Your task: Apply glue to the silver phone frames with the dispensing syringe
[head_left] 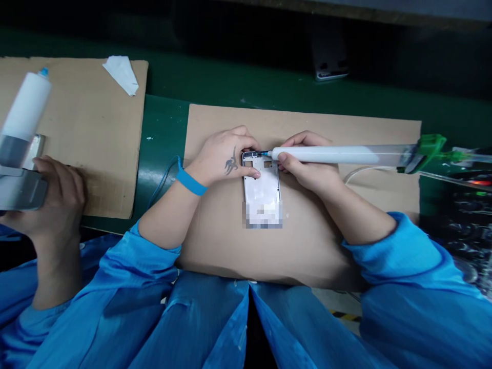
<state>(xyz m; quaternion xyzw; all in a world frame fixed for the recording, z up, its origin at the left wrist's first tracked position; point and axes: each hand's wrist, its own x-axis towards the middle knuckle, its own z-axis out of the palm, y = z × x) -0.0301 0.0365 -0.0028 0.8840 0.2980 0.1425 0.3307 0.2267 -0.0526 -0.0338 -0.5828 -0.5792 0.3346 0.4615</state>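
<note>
A silver phone frame [262,192] with cut-outs near its top lies on a cardboard sheet [230,241]; a blurred patch covers its lower end. My left hand [226,158] grips the frame's upper left corner, thumb across its face and fingers behind the top edge. In my right hand [309,164] is a long dispensing syringe [338,154] filled with white paste, held almost level. Its blue tip meets the top edge of the frame, or hovers just over it; I cannot tell which. A green cap with a clear hose closes the syringe's far end.
At the left, a co-worker's hand [57,195] holds a grey dispenser with a white cartridge [26,105] over another cardboard sheet [92,138]. White paper [121,74] lies there. Another phone part [331,69] rests on the green table at the back. Dark clutter [467,220] stands far right.
</note>
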